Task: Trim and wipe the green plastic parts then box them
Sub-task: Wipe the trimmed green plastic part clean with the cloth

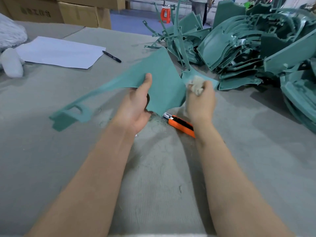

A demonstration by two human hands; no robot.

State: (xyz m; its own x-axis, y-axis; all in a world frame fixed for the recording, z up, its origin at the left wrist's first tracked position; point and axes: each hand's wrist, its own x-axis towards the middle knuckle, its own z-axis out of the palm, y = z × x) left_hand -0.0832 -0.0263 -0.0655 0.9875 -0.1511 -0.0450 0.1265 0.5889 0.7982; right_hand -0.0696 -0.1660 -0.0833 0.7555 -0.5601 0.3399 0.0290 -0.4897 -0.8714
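Note:
My left hand (136,106) grips a flat green plastic part (162,72) by its lower edge, thumb on top, and holds it above the grey table (51,151). The part's long narrow arm reaches down to the left. My right hand (201,101) clutches a wad of off-white cloth (195,84) against the part's right edge. An orange utility knife (181,124) lies on the table just below the part, between my wrists. Thin plastic shavings (157,120) lie around it.
A big heap of green parts (253,48) fills the table's right side, with thin green sprue frames (172,35) beside it. A white sheet (59,52) and black marker (112,56) lie at the far left. Cardboard boxes (77,12) stand behind; a person stands far back.

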